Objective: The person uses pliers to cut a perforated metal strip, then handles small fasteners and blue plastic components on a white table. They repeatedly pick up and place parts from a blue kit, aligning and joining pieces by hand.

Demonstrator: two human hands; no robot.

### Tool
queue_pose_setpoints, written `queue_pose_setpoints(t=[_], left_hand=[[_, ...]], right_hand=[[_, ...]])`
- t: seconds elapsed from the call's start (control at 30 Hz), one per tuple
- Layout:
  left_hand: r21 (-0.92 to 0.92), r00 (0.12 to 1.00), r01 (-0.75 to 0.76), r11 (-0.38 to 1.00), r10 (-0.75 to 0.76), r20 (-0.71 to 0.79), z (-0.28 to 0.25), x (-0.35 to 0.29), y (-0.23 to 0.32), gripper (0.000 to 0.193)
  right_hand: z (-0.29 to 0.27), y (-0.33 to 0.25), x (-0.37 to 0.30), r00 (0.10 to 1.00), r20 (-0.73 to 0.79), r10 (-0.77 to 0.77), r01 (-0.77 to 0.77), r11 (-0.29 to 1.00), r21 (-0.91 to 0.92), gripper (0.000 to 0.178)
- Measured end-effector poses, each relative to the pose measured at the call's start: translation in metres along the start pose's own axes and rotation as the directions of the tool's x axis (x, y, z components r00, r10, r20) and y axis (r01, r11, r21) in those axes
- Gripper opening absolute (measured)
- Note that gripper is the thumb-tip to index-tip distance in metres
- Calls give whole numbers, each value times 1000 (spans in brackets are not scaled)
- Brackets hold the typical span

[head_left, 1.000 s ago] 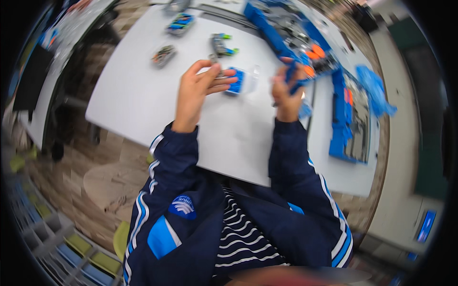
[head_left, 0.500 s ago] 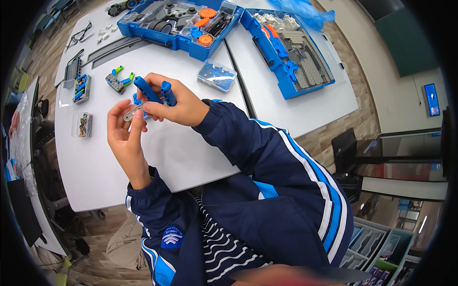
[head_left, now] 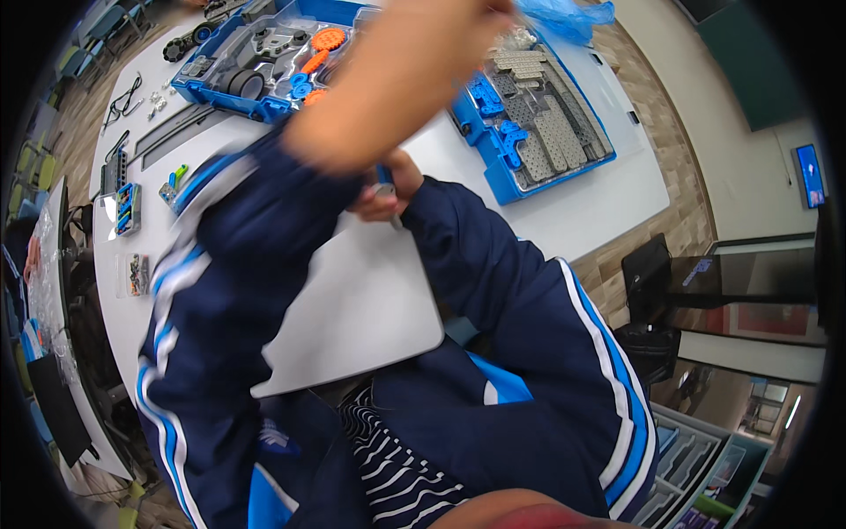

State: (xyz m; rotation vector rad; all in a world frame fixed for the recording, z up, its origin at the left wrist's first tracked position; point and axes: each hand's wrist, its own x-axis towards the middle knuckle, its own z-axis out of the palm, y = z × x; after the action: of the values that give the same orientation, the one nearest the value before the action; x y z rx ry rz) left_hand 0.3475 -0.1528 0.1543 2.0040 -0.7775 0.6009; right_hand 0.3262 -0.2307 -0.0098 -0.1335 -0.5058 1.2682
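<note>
My left arm reaches across the far side of the table. My left hand [head_left: 480,25] is smeared by motion at the upper rim, over the far left corner of the right-hand blue case [head_left: 504,183]; its fingers cannot be made out. Below that forearm, my right hand [head_left: 401,189] is closed round a short grey beam [head_left: 382,189] with a blue part next to it, mostly hidden by the left arm and sleeve. Inside the case lie grey perforated plates [head_left: 551,132] and blue connectors [head_left: 511,141].
A second blue case [head_left: 264,110] with orange gears [head_left: 329,40] and wheels stands at the back left. Small parts boxes [head_left: 129,209] and a green-and-grey assembly [head_left: 174,187] lie on the table's left side. A blue plastic bag [head_left: 573,19] is at the back.
My left hand has let go of the grey beam and swung far forward and right over the right case. My right hand, still holding parts, has moved right and sits under the left arm.
</note>
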Motion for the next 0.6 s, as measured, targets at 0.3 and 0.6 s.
queue_pose_setpoints(t=[0.3, 0.6], left_hand=[[444, 996, 25, 896, -58, 61, 240, 55, -84, 13], [448, 970, -35, 893, -78, 232, 249, 62, -99, 15]], right_hand=[[-28, 9, -25, 998, 59, 34, -39, 996, 75, 53], [-26, 8, -24, 999, 49, 21, -23, 998, 56, 54]])
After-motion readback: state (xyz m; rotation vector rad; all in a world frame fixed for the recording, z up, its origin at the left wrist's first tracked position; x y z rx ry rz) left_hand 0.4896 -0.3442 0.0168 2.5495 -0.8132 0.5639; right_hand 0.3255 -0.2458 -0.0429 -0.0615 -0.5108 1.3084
